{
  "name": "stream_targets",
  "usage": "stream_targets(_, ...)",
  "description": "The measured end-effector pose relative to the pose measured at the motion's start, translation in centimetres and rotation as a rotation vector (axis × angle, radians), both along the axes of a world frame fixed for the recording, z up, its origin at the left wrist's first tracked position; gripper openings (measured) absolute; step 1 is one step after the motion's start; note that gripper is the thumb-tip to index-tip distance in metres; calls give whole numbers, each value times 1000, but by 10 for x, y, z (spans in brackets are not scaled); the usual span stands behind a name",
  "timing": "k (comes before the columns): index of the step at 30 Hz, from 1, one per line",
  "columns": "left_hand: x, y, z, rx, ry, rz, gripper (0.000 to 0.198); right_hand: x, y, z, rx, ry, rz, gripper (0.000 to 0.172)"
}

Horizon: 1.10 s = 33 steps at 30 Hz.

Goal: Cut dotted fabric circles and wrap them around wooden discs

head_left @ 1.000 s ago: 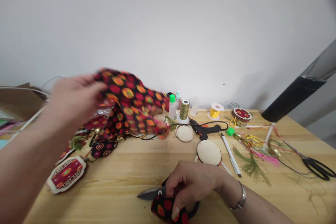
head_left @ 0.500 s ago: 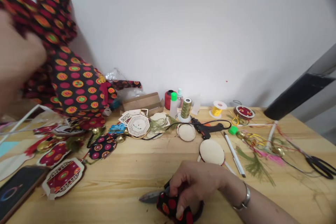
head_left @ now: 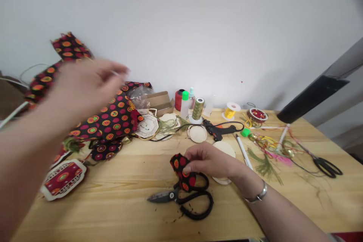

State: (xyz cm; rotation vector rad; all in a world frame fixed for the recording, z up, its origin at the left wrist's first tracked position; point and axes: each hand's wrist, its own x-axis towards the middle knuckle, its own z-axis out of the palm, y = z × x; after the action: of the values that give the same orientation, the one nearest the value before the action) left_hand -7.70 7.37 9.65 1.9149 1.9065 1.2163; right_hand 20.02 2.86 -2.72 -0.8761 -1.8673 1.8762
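My right hand [head_left: 205, 160] pinches a small piece of patterned cloth [head_left: 183, 170], dark with red and orange rounds, between thumb and fingers. Below it, black-handled scissors [head_left: 181, 198] lie on the wooden table, blades pointing left; the cloth hides part of one handle. My left hand [head_left: 93, 79], blurred by motion, is raised at the left with its fingers stretched to the right and nothing visible in them. Behind it a large cloth [head_left: 104, 117] of similar pattern lies heaped, partly covered by the hand and forearm.
An octagonal red ornament [head_left: 64, 179] sits at the left. Along the wall stand a cardboard box [head_left: 159, 102], an olive thread spool [head_left: 198, 109] and a yellow spool [head_left: 231, 111]. A black glue gun [head_left: 219, 130], a white pen [head_left: 244, 151] and second scissors [head_left: 327, 167] lie rightward.
My left hand has moved right, away from the large cloth, which has dropped lower. My right hand has lifted off the scissors with the small cloth piece, leaving them on the table.
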Motion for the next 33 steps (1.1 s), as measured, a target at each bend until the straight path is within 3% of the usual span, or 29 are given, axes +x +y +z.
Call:
stream_targets(3, 55, -26, -53, -182, -71, -318, 24, 5, 4, 13, 124, -69, -25, 10)
stream_targets(6, 84, -39, -103, -508, -634, -649, 39, 12, 6, 22, 257, -136, -31, 10)
stream_targets(8, 92, -43, -126, -638, -900, -725, 50, 16, 7, 23, 309, -153, -49, 13)
stream_targets(10, 95, -45, -139, -727, -970, -745, 43, 18, 9, 19, 321, -166, -73, 15)
stream_targets(13, 95, -46, -147, -797, -942, -660, 22, 18, 11, 6, 374, -239, -180, 17)
stream_targets(16, 93, -43, -150, -809, -1014, -547, 22, 16, 10, -3, 453, -301, -373, 13)
stream_targets(18, 91, -40, -153, -781, -1113, -475, 25, 14, 3, -4, 517, -345, -417, 15)
stream_targets(19, 90, -38, -154, -762, -1161, -444, 25, 13, -2, -2, 575, -390, -356, 17)
stream_targets(23, 86, -33, -156, -697, -1302, -393, 18, 8, -20, 6, 833, -564, 126, 29)
stream_targets(25, 85, -32, -155, -680, -1340, -377, 17, 5, -25, 7, 927, -652, 253, 35)
stream_targets(33, 83, -28, -155, -621, -1390, -361, 19, -4, -43, -6, 1130, -728, 375, 19)
